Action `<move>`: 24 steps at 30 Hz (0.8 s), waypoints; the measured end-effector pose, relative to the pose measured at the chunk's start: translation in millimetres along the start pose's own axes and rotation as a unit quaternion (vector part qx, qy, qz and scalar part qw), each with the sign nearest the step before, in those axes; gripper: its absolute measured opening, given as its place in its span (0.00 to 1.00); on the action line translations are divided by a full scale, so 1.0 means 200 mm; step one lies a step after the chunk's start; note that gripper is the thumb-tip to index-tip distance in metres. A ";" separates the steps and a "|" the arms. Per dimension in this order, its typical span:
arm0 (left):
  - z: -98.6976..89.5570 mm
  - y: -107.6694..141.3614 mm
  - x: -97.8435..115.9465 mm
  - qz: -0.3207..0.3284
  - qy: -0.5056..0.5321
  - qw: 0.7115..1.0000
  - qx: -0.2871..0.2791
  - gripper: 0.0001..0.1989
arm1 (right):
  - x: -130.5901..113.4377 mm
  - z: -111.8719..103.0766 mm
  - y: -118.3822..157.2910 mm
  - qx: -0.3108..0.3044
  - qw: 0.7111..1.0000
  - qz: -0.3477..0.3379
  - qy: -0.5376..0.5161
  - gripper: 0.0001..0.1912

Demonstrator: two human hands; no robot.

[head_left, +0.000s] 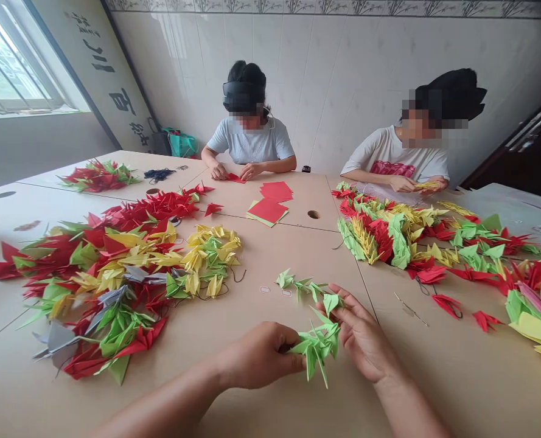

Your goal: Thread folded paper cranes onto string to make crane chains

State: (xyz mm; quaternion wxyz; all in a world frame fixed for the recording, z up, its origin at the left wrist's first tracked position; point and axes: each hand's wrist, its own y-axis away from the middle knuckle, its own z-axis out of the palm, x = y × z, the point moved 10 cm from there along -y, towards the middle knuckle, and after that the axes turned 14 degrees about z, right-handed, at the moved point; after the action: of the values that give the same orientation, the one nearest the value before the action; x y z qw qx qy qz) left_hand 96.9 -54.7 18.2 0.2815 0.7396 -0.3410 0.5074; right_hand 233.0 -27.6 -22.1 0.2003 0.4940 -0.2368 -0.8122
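Observation:
Green origami paper cranes (318, 347) are bunched together between my two hands above the table. My left hand (263, 354) is closed on the left side of this bunch, thumb and fingers pressed together. My right hand (364, 334) pinches the upper right part, where another green folded piece sits at the fingertips. From there a row of green cranes (302, 285) trails away to the left over the tabletop. Any thread running through them is too fine to make out.
A large heap of red, yellow, green and grey cranes (115, 261) covers the left. Crane strings (389, 231) lie at right, near a needle (411, 309). Across the table (261, 310), one person (252, 140) folds red paper; another person (402, 158) handles yellow pieces. Square paper (268, 211) is stacked centrally.

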 end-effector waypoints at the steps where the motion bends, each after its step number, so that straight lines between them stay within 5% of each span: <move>1: -0.01 0.00 -0.01 -0.004 0.001 1.000 0.009 0.16 | -0.01 -0.01 0.00 0.000 1.000 -0.008 -0.012 0.30; 7: -0.09 -0.01 -0.09 -0.030 0.008 0.997 0.072 0.15 | -0.09 -0.05 0.01 0.026 0.995 -0.073 -0.070 0.28; 12: -0.18 -0.01 -0.12 -0.045 0.003 0.991 0.130 0.14 | -0.20 -0.13 0.06 0.143 0.970 -0.176 0.084 0.26; 14: -0.19 -0.02 -0.12 -0.037 -0.001 0.990 0.133 0.13 | -0.26 -0.07 0.12 0.170 0.922 -0.266 0.225 0.23; 19: -0.21 0.00 -0.12 -0.046 -0.061 0.986 0.148 0.14 | -0.21 0.22 0.23 0.135 0.717 -0.418 0.541 0.19; 21: -0.19 -0.01 -0.11 -0.039 -0.062 0.988 0.139 0.14 | -0.17 0.26 0.23 0.126 0.680 -0.426 0.584 0.18; 24: -0.17 -0.01 -0.09 -0.024 -0.043 0.991 0.121 0.15 | -0.16 0.26 0.20 0.121 0.677 -0.414 0.597 0.12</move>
State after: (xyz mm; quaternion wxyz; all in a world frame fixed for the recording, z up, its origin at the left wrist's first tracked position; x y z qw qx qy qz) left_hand 75.1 -23.2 11.9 0.1873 0.7971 -0.2714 0.5058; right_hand 204.7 -32.2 44.5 -0.1193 0.9413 0.0650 -0.3090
